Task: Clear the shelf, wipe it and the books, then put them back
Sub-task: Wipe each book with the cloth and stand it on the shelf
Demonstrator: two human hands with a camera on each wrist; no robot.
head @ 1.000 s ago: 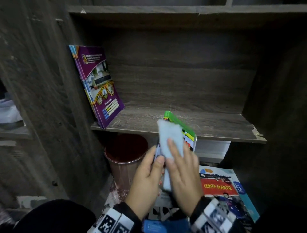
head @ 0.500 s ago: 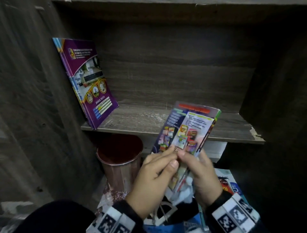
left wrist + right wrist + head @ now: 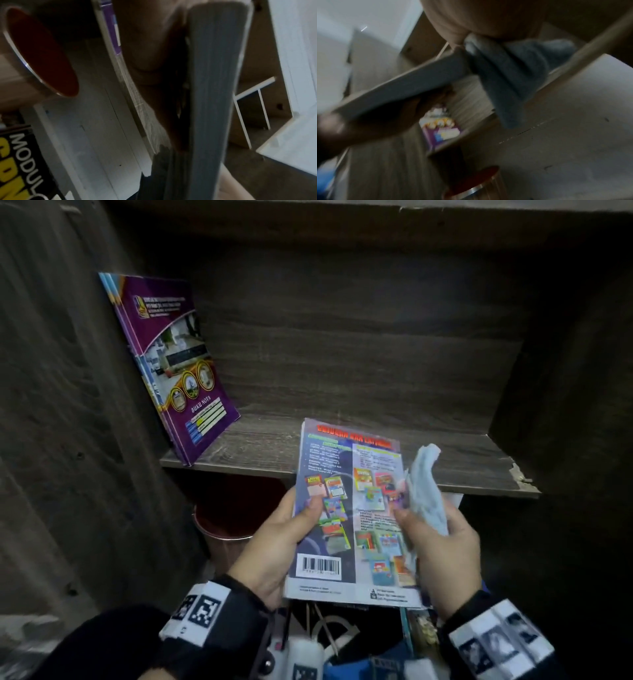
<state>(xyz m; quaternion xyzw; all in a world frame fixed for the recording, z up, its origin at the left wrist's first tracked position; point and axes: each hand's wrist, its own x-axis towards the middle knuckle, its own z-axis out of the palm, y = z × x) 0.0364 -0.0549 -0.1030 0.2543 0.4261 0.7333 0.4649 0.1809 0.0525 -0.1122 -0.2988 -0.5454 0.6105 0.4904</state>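
From the head view, the thin paperback workbook with the barcoded back cover [image 3: 349, 515] now lies flat and face down across my palms at lower centre; a second ago it stood edge-on under the cloth. My left hand [image 3: 274, 546] grips its left edge, thumb on the cover. My right hand [image 3: 442, 546] holds the right edge together with the crumpled pale blue cloth [image 3: 426, 491], lifted off to the side. I judge the back cover comes next. The dark wooden shelf [image 3: 394, 463] carries only the purple glossy notebooks [image 3: 174, 368], leaning at upper left. The copper-coloured bin [image 3: 226, 529] below is half hidden.

The left wrist view shows mostly the book's grey page edge; my fingers are shadowed.

The right wrist view is blurred: cloth bunched under my palm, against the book's edge.
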